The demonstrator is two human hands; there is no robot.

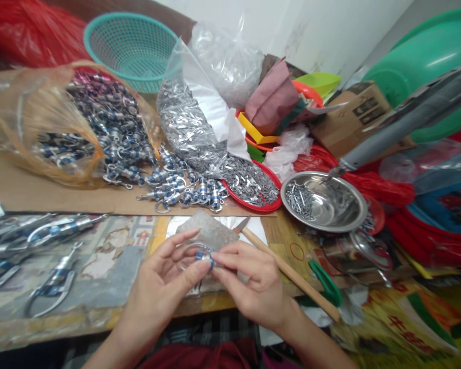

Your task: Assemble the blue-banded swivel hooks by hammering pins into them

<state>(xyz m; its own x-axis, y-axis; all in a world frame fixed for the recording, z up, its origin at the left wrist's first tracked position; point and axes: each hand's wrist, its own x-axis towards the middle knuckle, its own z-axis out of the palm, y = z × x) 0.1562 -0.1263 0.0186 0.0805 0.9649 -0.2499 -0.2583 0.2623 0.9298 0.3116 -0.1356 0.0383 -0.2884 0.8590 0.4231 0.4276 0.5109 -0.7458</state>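
A small silver-and-blue metal fitting [204,256] with a curved arm is held between both hands over the front of the table. My left hand [165,277] has its thumb and fingers closed around the fitting's left side. From the right, the fingertips of my right hand [251,282] pinch its end; anything smaller between them is hidden. Just behind the hands lies a grey metal block [207,228] on white paper. A hammer [292,274] with a wooden handle rests right of my right hand, its head near the block.
Similar fittings spill from an orange-tinted bag [19,118] and lie at left [54,277]. Flat metal pieces [249,179] fill a red plate. A steel bowl [349,220] holds pins [297,200]. A grey arm [392,133] slants above it. A green basket [130,46] stands behind.
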